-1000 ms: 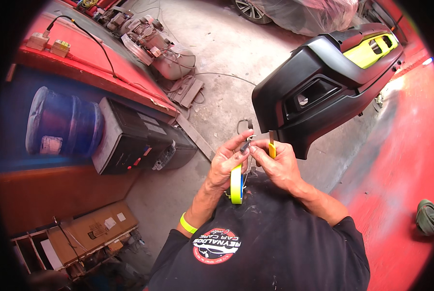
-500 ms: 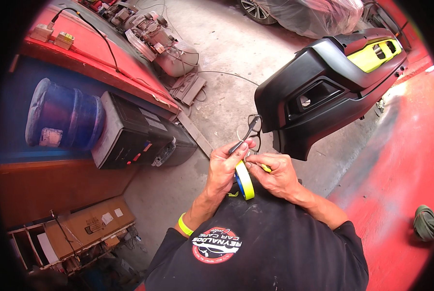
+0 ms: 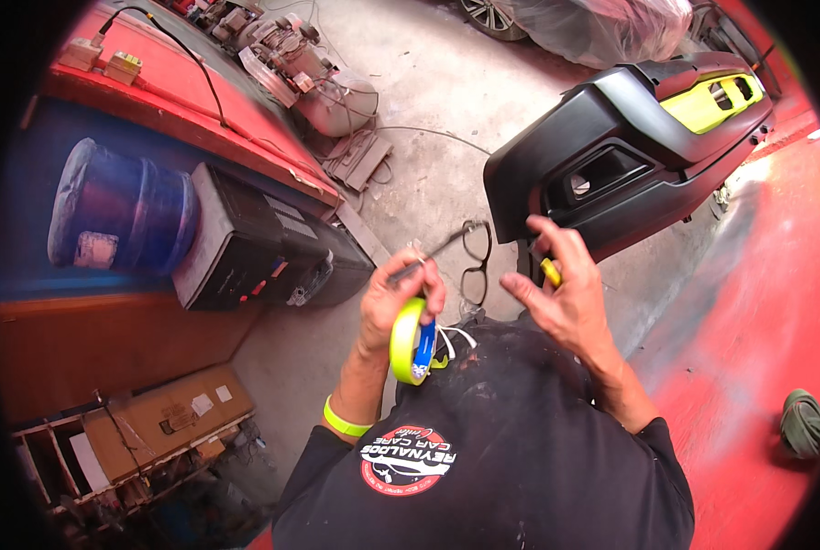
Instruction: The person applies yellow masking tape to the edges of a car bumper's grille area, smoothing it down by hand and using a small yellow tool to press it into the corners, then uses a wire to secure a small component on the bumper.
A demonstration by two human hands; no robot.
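My left hand (image 3: 401, 298) is closed round the temple arm of black-framed glasses (image 3: 477, 284), whose lenses point away to the right. A roll of bright yellow tape (image 3: 404, 344) with a blue core hangs beneath its fingers. Beside the roll, thin white strips (image 3: 456, 341) curl loose over my black shirt. My right hand (image 3: 566, 298) is raised to the right, apart from the glasses, with thumb and forefinger spread. Tucked among its fingers is a small yellow object (image 3: 551, 271), mostly hidden, of a kind I cannot make out.
Ahead to the right stands a large black car bumper (image 3: 602, 165) with a yellow-green section. A blue water jug (image 3: 121, 211) and a black case (image 3: 245, 243) are at the left. Further off are an air compressor (image 3: 336, 101) and a plastic-covered car (image 3: 602, 27). Cardboard (image 3: 171, 417) lies lower left.
My hands have come apart. The right has moved away up and right with its fingers spreading; the left has shifted left with glasses and tape roll, and white strips now show.
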